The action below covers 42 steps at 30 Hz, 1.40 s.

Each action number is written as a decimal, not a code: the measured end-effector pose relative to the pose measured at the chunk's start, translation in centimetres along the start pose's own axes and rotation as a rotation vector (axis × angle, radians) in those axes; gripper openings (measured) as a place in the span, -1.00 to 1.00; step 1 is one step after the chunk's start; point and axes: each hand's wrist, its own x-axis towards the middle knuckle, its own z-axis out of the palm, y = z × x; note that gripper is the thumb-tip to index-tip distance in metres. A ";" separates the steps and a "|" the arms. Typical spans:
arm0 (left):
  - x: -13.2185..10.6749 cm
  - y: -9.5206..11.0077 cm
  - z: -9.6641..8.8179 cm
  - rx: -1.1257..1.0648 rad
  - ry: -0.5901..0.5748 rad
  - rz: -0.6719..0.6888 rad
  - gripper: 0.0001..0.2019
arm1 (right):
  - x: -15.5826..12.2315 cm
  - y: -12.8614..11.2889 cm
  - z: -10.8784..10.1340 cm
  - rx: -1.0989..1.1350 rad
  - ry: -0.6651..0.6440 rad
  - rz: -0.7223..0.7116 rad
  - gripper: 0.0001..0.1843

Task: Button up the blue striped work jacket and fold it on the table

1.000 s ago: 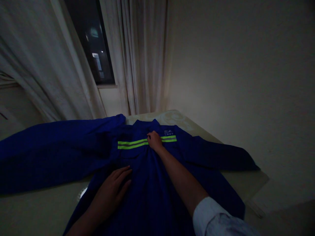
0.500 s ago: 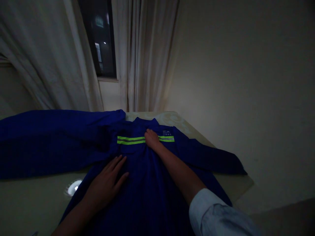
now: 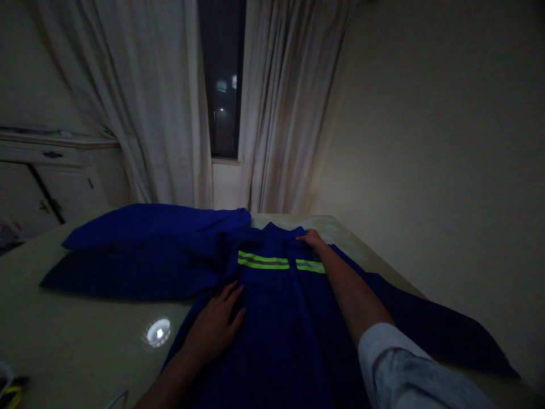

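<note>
A dark blue work jacket [image 3: 272,324] lies spread front up on the table, its collar at the far end and a lime-green and grey reflective stripe [image 3: 264,261] across the chest. My left hand [image 3: 217,318] rests open on the jacket's left front, below the stripe, with fingers spread. At the right side of the collar, my right hand [image 3: 314,238] has its fingers closed on the cloth. My right forearm crosses over the right end of the stripe. One sleeve [image 3: 443,324] reaches out to the right. More blue cloth [image 3: 140,255] extends left in two overlapping layers.
The pale, shiny table [image 3: 102,324] reflects a lamp. Something black and yellow [image 3: 15,389] sits at the lower left edge, too blurred to name. Curtains [image 3: 289,113] and a dark window [image 3: 223,85] are behind, a cabinet [image 3: 55,176] back left, a wall [image 3: 438,159] right.
My right hand has moved from the stripe at the chest up to the right side of the collar. My left hand stays flat on the cloth. The view has swung left.
</note>
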 end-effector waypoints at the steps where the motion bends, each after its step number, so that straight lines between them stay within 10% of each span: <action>1: 0.0 0.0 -0.1 -0.001 -0.004 -0.004 -0.42 | 0.1 -0.3 -0.4 0.054 -0.041 -0.004 -0.48; 6: -0.1 -0.1 -0.2 0.001 -0.016 -0.006 -0.43 | -1.3 0.0 -5.2 0.195 -0.276 -0.162 -0.67; 10: 0.0 0.0 -0.2 0.010 0.007 0.006 -0.44 | -5.2 1.3 -8.6 -0.219 -0.587 -0.237 -0.62; 15: 0.1 -0.3 0.0 0.004 0.048 0.049 -0.45 | -12.7 0.9 -4.1 -0.401 -0.251 -0.454 -0.45; 21: 0.4 -2.1 0.7 0.048 0.027 0.112 -0.39 | -18.3 1.7 -0.2 -0.271 -0.296 -0.493 -0.46; 26: 0.6 -3.4 0.7 0.077 0.067 0.262 -0.48 | -22.6 8.6 -10.0 -0.277 0.343 -0.192 -0.48; 29: 0.2 -0.7 0.4 0.061 0.060 0.424 -0.54 | -27.1 15.2 -16.6 -0.537 0.597 0.173 -0.41; 34: -2.8 10.4 1.5 0.073 -0.161 0.857 -0.34 | -32.7 22.2 -21.9 -0.667 0.597 0.599 -0.18; 37: -4.7 15.1 2.6 0.075 -0.243 1.075 -0.59 | -33.6 22.7 -22.6 -0.656 0.639 0.731 -0.09; 42: -8.3 12.8 2.9 0.071 -0.180 0.927 -0.84 | -34.1 23.2 -24.2 -0.382 0.709 0.783 -0.02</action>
